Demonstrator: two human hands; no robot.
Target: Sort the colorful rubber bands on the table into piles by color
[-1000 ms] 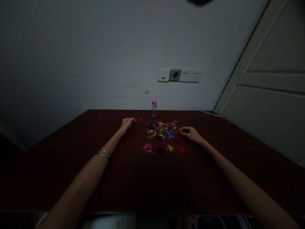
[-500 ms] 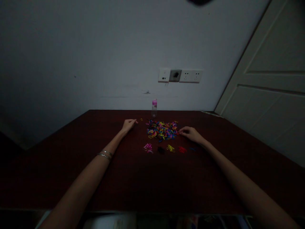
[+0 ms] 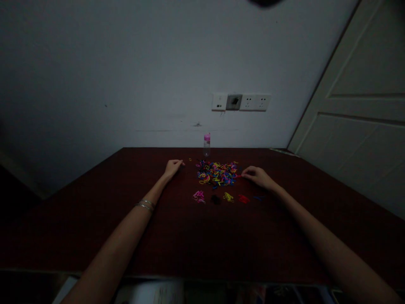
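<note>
Centrally, mixed band pile, between curled left hand, contents unclear, and right hand, pinching reddish band

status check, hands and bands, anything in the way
Right hand at right edge of mixed band pile. Left hand curled, apart from it. Five small colour groups nearer the camera. Bottle behind, blocking neither hand.

Right hand drawn slightly away from the multicoloured pile.
Its fingertips, earlier right at the pile's right edge, have backed off a little, and a reddish band now shows between them and the pile (too small to tell whether it is pinched). The left hand sits slightly closer to the pile's left side than a second ago.
</note>
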